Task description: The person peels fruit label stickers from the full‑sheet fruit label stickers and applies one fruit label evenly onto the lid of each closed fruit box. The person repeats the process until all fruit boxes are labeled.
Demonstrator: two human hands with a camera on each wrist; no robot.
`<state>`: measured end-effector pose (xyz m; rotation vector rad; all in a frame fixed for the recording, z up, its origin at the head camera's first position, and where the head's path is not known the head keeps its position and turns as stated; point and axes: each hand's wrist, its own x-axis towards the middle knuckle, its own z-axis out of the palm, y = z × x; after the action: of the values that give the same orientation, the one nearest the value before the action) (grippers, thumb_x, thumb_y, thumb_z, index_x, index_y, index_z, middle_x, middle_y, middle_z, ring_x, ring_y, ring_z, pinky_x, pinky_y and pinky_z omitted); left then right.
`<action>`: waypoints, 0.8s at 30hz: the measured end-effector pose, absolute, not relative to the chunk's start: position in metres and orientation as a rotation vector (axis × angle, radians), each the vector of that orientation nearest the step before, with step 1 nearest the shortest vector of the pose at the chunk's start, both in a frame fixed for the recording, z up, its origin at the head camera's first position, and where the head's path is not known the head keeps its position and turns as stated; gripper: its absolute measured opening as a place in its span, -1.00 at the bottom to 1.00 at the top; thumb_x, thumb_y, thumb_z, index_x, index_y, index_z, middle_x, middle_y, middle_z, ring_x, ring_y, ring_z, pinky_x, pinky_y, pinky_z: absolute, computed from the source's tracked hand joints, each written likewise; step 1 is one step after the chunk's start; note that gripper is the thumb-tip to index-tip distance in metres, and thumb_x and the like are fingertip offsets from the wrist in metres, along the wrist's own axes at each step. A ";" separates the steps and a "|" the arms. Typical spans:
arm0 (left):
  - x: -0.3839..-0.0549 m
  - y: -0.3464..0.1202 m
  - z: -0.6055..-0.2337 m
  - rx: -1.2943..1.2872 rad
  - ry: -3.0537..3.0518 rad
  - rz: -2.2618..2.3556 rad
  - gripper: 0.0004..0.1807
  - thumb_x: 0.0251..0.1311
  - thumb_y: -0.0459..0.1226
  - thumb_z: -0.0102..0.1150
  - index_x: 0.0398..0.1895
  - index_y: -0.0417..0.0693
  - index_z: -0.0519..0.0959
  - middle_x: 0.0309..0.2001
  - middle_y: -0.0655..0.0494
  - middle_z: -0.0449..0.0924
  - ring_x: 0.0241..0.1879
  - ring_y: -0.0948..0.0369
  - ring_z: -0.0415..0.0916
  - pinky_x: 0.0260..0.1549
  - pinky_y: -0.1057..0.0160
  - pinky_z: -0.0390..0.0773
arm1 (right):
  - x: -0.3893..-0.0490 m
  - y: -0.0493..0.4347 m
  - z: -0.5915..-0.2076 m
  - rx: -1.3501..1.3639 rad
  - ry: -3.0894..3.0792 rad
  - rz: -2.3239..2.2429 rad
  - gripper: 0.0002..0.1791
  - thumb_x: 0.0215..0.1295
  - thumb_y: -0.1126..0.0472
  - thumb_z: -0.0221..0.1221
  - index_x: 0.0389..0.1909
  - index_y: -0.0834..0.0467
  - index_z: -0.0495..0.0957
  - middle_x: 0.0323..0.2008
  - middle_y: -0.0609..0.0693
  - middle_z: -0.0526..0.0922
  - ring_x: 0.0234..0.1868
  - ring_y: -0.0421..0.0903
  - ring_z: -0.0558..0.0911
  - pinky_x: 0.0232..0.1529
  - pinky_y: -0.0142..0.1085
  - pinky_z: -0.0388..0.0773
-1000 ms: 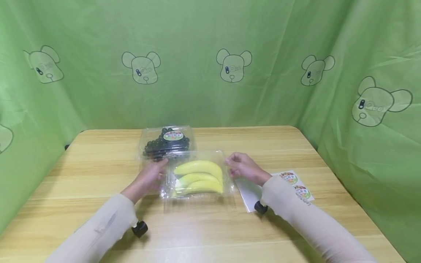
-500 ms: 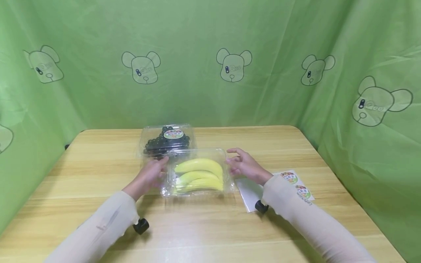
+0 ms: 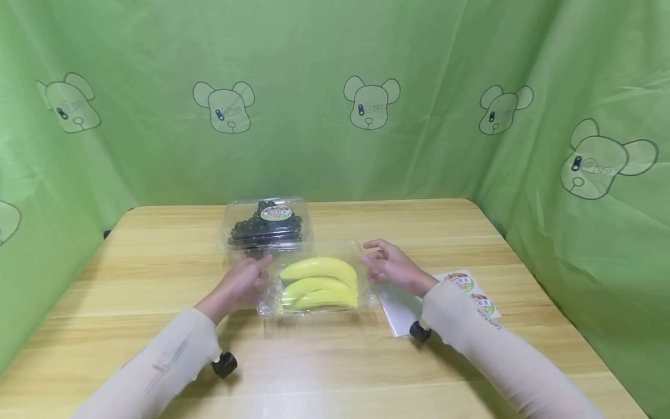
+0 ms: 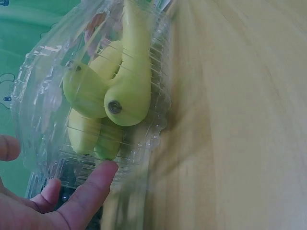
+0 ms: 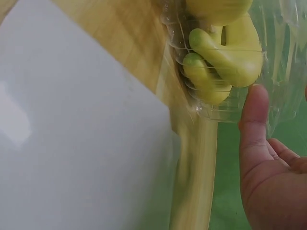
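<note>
A clear plastic fruit box [image 3: 314, 249] with several yellow bananas [image 3: 319, 285] inside sits mid-table, between my two hands. At its left end is my left hand [image 3: 243, 282]; the left wrist view shows its extended thumb [image 4: 93, 191] right at the box's ribbed side, other fingers spread apart from it. My right hand [image 3: 395, 269] is at the opposite end, index finger raised. In the right wrist view its straight thumb [image 5: 253, 115] stands against the box wall. Green-tinged banana ends [image 4: 127, 103] show through the plastic. The right hand's other fingers are partly out of that view.
Behind the banana box is another clear box [image 3: 230, 212] of dark grapes [image 3: 256, 228], with an oval fruit label [image 3: 275, 213] on top. White sticker sheets [image 3: 400, 311] lie under the right forearm. A green curtain [image 3: 298, 157] encloses the wooden table [image 3: 314, 372].
The banana box shifts slightly up in view, then back down and a little right, with both hands alongside. The right index finger lifts away from the box edge.
</note>
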<state>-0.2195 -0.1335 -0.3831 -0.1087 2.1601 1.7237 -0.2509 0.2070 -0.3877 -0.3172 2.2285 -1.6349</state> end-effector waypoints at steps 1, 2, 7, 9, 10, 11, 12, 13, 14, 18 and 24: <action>-0.219 -0.133 -0.383 -0.104 2.156 1.725 -0.57 0.45 0.07 -0.17 -0.34 -0.12 0.30 -0.63 0.19 0.20 -0.26 0.11 0.46 0.04 -0.09 0.54 | -0.251 0.207 -0.388 -0.318 2.227 -1.636 -0.36 0.43 0.17 0.08 0.38 0.34 0.08 0.12 0.41 0.43 -0.24 0.03 0.60 -0.08 -0.15 0.64; -0.219 -0.133 -0.384 -0.107 2.152 1.729 -0.57 0.45 0.07 -0.17 -0.32 -0.12 0.30 -0.63 0.20 0.19 -0.27 0.12 0.45 0.05 -0.10 0.53 | -0.251 0.207 -0.388 -0.318 2.228 -1.636 -0.36 0.42 0.17 0.08 0.38 0.34 0.08 0.13 0.41 0.43 -0.24 0.03 0.60 -0.08 -0.15 0.64; -0.219 -0.133 -0.386 -0.125 2.155 1.731 -0.55 0.44 0.09 -0.17 -0.24 -0.15 0.30 -0.62 0.21 0.19 -0.14 0.06 0.48 0.07 -0.10 0.51 | -0.250 0.208 -0.389 -0.326 2.251 -1.609 -0.36 0.43 0.15 0.08 0.38 0.34 0.08 0.14 0.41 0.42 -0.21 0.05 0.61 -0.07 -0.16 0.63; -0.219 -0.133 -0.388 -0.134 2.157 1.734 -0.56 0.44 0.09 -0.17 -0.26 -0.14 0.29 -0.61 0.20 0.19 -0.14 0.06 0.48 0.04 -0.09 0.54 | -0.250 0.208 -0.389 -0.330 2.259 -1.600 -0.36 0.44 0.14 0.07 0.38 0.34 0.08 0.15 0.42 0.41 -0.20 0.06 0.61 -0.06 -0.16 0.63; -0.219 -0.133 -0.389 -0.138 2.161 1.735 -0.56 0.44 0.09 -0.17 -0.28 -0.12 0.28 -0.61 0.20 0.19 -0.12 0.05 0.48 0.03 -0.08 0.54 | -0.249 0.208 -0.389 -0.333 2.258 -1.600 -0.36 0.44 0.13 0.07 0.38 0.34 0.08 0.15 0.43 0.41 -0.19 0.07 0.61 -0.06 -0.16 0.63; -0.219 -0.132 -0.389 -0.141 2.162 1.735 -0.57 0.44 0.09 -0.17 -0.29 -0.11 0.28 -0.61 0.20 0.19 -0.13 0.05 0.48 0.02 -0.08 0.55 | -0.249 0.208 -0.389 -0.337 2.258 -1.601 -0.36 0.44 0.13 0.07 0.38 0.34 0.08 0.16 0.43 0.40 -0.19 0.07 0.61 -0.06 -0.15 0.63; -0.218 -0.132 -0.389 -0.144 2.166 1.734 -0.57 0.44 0.09 -0.17 -0.30 -0.11 0.28 -0.61 0.20 0.19 -0.13 0.05 0.48 0.03 -0.08 0.55 | -0.249 0.208 -0.390 -0.338 2.259 -1.602 -0.36 0.44 0.13 0.07 0.38 0.34 0.09 0.16 0.43 0.40 -0.19 0.07 0.61 -0.06 -0.15 0.63; -0.218 -0.132 -0.389 -0.147 2.167 1.732 -0.57 0.44 0.09 -0.17 -0.29 -0.11 0.27 -0.60 0.19 0.19 -0.13 0.04 0.47 0.03 -0.08 0.55 | -0.249 0.209 -0.390 -0.344 2.259 -1.603 -0.36 0.44 0.13 0.07 0.37 0.34 0.08 0.16 0.44 0.40 -0.19 0.07 0.61 -0.07 -0.15 0.63; -0.218 -0.131 -0.388 -0.150 2.172 1.728 -0.56 0.44 0.09 -0.17 -0.28 -0.12 0.28 -0.59 0.18 0.19 -0.14 0.04 0.47 0.03 -0.08 0.54 | -0.249 0.209 -0.390 -0.343 2.260 -1.603 -0.36 0.44 0.13 0.07 0.37 0.34 0.09 0.16 0.43 0.40 -0.20 0.06 0.61 -0.07 -0.15 0.63; -0.216 -0.131 -0.387 -0.165 2.192 1.712 -0.47 0.42 0.11 -0.14 -0.12 -0.26 0.33 -0.34 0.02 0.37 -0.02 -0.03 0.45 0.03 -0.10 0.54 | -0.248 0.209 -0.390 -0.335 2.259 -1.606 -0.37 0.44 0.14 0.07 0.36 0.34 0.10 0.14 0.42 0.42 -0.22 0.03 0.61 -0.07 -0.14 0.63; -0.216 -0.130 -0.386 -0.172 2.189 1.717 -0.47 0.43 0.10 -0.14 -0.08 -0.26 0.33 -0.40 0.07 0.34 -0.29 0.13 0.39 -0.05 -0.04 0.59 | -0.248 0.209 -0.389 -0.341 2.264 -1.600 -0.36 0.44 0.12 0.07 0.37 0.34 0.09 0.15 0.41 0.42 -0.22 0.02 0.61 -0.07 -0.14 0.63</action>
<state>-0.2161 -0.1299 -0.3860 -0.1722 2.1890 1.7167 -0.2477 0.2094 -0.3886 -0.3411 2.2643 -1.5997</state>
